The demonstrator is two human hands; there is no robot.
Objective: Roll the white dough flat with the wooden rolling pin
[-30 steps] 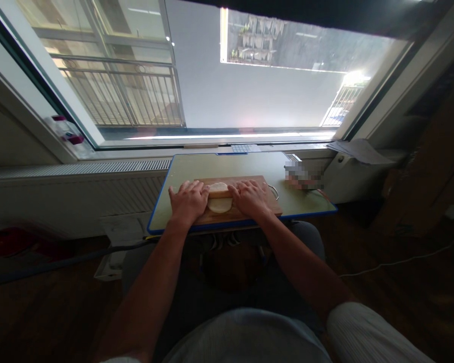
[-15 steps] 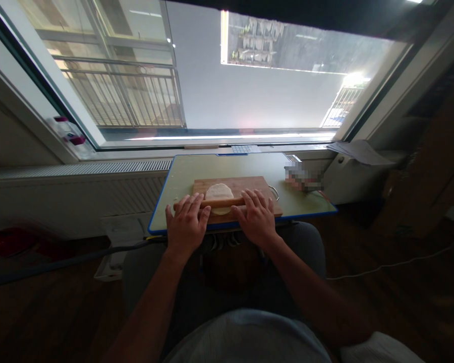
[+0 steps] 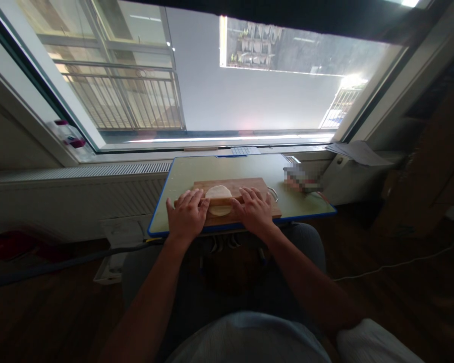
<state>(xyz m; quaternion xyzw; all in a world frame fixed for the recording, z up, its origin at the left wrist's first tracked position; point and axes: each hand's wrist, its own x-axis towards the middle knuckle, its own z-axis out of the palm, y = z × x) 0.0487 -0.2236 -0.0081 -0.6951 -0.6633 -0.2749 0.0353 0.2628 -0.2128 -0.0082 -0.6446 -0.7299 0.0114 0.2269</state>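
My left hand [image 3: 188,214] lies over the left end of a wooden rolling pin [image 3: 220,201], its fingers draped across the top and the thumb along the near side. Over the pin's right end, my right hand [image 3: 254,209] holds it the same way. Beneath the pin is a flat round of pale dough [image 3: 219,191], showing on the far side and in a thinner strip on the near side. The dough rests on a wooden cutting board [image 3: 245,182] with a metal handle [image 3: 273,194] at its right edge.
The board stands on a pale-green table [image 3: 185,169] with a blue rim. A pixelated item [image 3: 302,178] sits at the table's right. Behind are a radiator [image 3: 136,169] and a window sill. Papers [image 3: 357,153] lie on the right, and a bottle [image 3: 70,136] stands far left.
The rolling pin has shifted slightly away from me over the dough, with both hands on it. More of the dough shows on the near side.
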